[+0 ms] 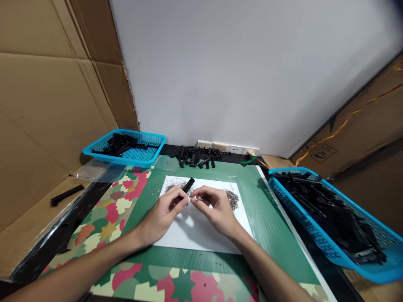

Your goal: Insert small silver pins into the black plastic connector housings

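Note:
My left hand (166, 209) is closed around a slim black plastic part (189, 184), whose far end sticks up past the fingers. Close beside it, my right hand (217, 207) is pinched, thumb against forefinger, at the near end of that part. Whatever sits between those fingertips is too small to name. Both hands are over a white sheet (201, 241). On the sheet lie two piles of tiny metal pieces: the left pile (171, 185) is partly hidden behind my left hand, and the right pile (232, 199) shows beyond my right hand.
Black parts fill a blue basket (151, 159) at back left and a larger blue basket (315, 241) at right. More black parts (201, 157) are heaped by the wall near the sockets (236, 149). One black part (67, 195) lies on cardboard at left.

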### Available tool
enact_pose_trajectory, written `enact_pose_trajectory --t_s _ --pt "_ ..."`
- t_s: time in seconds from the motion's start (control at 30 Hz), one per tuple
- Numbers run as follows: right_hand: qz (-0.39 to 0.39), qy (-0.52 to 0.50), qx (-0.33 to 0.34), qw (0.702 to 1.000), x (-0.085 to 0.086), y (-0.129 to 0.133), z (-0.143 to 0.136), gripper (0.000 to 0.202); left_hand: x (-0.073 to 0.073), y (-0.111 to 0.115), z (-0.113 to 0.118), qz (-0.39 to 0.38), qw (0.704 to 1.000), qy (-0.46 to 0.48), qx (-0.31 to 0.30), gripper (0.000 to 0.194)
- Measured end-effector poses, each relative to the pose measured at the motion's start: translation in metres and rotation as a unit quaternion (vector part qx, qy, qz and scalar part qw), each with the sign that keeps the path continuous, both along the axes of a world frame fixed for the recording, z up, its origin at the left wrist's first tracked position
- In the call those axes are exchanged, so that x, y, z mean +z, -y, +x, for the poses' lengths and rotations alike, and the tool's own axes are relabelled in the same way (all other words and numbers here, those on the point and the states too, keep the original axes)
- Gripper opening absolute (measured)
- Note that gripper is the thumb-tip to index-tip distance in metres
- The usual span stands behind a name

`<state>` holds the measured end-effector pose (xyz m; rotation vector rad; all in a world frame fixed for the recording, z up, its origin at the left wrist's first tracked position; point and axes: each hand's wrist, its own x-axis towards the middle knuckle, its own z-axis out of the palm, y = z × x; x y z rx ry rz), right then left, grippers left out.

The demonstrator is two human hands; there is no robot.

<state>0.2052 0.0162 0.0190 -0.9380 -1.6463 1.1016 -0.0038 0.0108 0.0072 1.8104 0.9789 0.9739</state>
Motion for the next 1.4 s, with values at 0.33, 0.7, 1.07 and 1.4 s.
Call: enact_pose_trajectory --t_s 0.33,0.7,1.07,1.4 --pt "-0.005 0.031 0.023 0.999 0.003 0.000 0.006 0.008 0.000 -0.001 -0.004 -0.064 0.998 0.018 0.000 0.036" --pt "0.198 0.066 -0.107 0.972 -0.005 0.010 -0.002 0.007 -0.011 0.003 0.002 -0.112 0.979 0.167 -0.038 0.033" --pt "0.183 0.063 -0.061 0.979 -0.007 0.013 -0.005 0.008 -0.018 0.008 -0.005 -0.052 0.995 0.077 -0.047 0.029" --pt "0.208 0.057 -0.047 0.975 -0.009 0.012 -0.006 0.017 -0.020 0.010 -0.009 -0.014 0.997 0.020 -0.069 0.023"
